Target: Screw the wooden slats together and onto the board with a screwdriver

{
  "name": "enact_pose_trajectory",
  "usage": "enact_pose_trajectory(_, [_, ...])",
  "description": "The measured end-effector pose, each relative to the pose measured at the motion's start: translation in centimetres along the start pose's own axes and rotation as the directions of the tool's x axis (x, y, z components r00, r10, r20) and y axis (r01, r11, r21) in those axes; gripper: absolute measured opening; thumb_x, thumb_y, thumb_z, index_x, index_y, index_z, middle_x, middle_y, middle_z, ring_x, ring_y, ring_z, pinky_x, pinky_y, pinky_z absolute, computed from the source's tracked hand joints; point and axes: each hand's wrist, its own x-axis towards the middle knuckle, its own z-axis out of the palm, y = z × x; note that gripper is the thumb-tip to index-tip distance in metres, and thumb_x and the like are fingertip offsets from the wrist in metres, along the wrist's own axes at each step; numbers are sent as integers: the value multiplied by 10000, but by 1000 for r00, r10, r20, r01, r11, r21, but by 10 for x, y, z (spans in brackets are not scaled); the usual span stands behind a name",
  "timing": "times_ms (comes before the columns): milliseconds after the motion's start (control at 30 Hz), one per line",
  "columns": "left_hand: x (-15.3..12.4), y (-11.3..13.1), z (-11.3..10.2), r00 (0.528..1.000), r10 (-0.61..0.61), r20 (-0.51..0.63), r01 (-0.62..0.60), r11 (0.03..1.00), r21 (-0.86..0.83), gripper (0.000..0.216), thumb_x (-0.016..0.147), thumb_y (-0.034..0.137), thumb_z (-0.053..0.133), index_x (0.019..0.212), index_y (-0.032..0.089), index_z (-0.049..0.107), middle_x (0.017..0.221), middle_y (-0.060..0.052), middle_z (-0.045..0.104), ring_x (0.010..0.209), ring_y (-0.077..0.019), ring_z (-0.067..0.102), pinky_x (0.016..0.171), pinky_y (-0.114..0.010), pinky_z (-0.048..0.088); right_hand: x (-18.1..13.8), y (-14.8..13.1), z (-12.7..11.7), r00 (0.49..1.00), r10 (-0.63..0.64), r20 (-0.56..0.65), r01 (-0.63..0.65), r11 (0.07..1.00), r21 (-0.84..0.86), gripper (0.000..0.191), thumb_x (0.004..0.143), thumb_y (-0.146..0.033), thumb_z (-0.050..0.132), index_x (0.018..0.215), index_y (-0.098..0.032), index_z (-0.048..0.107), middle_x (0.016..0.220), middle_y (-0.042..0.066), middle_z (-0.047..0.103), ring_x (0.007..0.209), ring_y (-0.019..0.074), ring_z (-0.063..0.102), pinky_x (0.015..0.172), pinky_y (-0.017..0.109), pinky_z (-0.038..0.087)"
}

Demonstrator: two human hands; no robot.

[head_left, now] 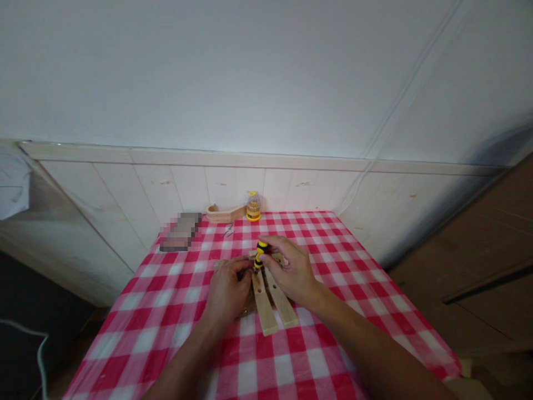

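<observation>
Pinched between thumb and fingers of my right hand [293, 269], a yellow-and-black screwdriver [262, 254] leans over the wood; my left hand [227, 286] has its fingers bent just beside the tool's lower end, and I cannot tell whether they grip anything. Beneath us spreads a red-and-white checked tablecloth [166, 311]. From the screwdriver, two pale wooden bars [265, 311] run toward five o'clock, a curved wooden piece [227, 216] lies at eleven, and a yellow-based clear jar [253, 211] stands at twelve.

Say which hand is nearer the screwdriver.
Right. The right hand grips the screwdriver by its handle; the left hand is just left of its lower end.
</observation>
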Motion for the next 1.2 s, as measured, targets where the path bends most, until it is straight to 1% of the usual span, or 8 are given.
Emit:
enact_pose_trajectory(167, [0,-1,1,1000,-4,-6,4,1000,7,297,878,174,546,983,252,812,1133,-30,790,1072,-251,698,1001,-405,512,1,1,0,999,27,-17,-27,1000,2,321,883,-166,712,1187,-270,706,1064,54,771,940,203,749,860,350,622])
enact_pose_trajectory(433, [2,-3,0,1000,15,16,-16,1000,9,292,877,178,544,978,241,811,1117,-37,794,1068,-248,702,992,-397,523,1,2,0,997,54,-47,-55,998,-26,243,852,-209,766,1087,-248,717,958,51,765,849,208,739,789,348,617])
enact_pose_trajectory(533, [1,-3,1,1000,12,-2,-12,1000,26,288,877,182,546,967,246,811,1119,-33,794,1073,-247,703,1002,-398,520,1,1,0,996,69,-52,-71,997,-30,225,843,-220,776,1059,-245,717,944,49,761,846,210,736,785,347,614])
enact_pose_trajectory(633, [1,-3,2,1000,10,-28,-8,999,46,277,875,183,555,960,244,812,1125,-35,794,1070,-248,703,1015,-403,513,2,1,0,997,60,-54,-62,997,-36,205,840,-224,779,1035,-241,716,931,46,759,840,209,732,784,346,610])
enact_pose_trajectory(900, [-1,1,1,1000,-7,-25,8,999,40,288,882,165,547,975,233,811,1138,-39,789,1080,-256,701,1012,-421,515,4,1,-2,999,11,-44,-15,996,-92,148,858,-244,770,976,-242,681,879,33,743,795,199,720,732,326,600])
enact_pose_trajectory(1000, [-2,2,1,999,-10,-36,11,999,44,286,882,164,550,976,231,811,1142,-41,787,1093,-259,696,1023,-432,513,4,-2,-3,999,-17,-32,14,994,-105,156,864,-232,749,996,-239,667,907,45,745,823,207,726,746,335,605])
enact_pose_trajectory(1100, [-3,1,2,999,2,-55,0,999,35,277,879,155,558,979,216,809,1162,-49,777,1107,-252,690,1034,-422,512,3,-5,-4,1000,-30,-9,29,995,-90,231,859,-166,686,1074,-240,647,991,61,754,901,215,739,791,346,613])
enact_pose_trajectory(1200, [-2,-2,3,998,9,-57,-7,1000,30,270,873,145,564,966,212,809,1202,-54,760,1119,-247,686,1032,-414,516,1,-5,-3,1000,17,-7,-17,998,-62,260,853,-141,658,1094,-241,647,977,54,763,854,202,749,771,331,619])
